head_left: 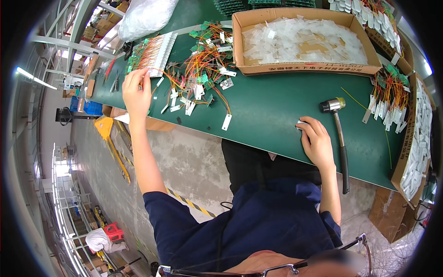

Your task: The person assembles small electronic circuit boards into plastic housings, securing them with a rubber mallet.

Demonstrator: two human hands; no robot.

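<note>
My left hand (137,96) reaches over the far left of the green table, its fingers pinched together at the near end of a neat row of small green circuit boards with red wires and white strips (159,51). A red wire shows beside the fingertips; what they hold is hidden. Near the table's front edge, my right hand (318,144) has its thumb and fingers closed on a small white piece (300,123). Between the hands lies a loose tangle of wired circuit boards (203,69) with white tabs. A hammer (340,131) rests to the right of my right hand.
An open cardboard box (304,68) of translucent plastic pieces stands at the back. Another box (415,138) with white pieces is at the right edge, beside a bunch of wired boards (390,99). A clear plastic bag (146,19) lies far left. A yellow pallet jack (105,127) stands on the floor.
</note>
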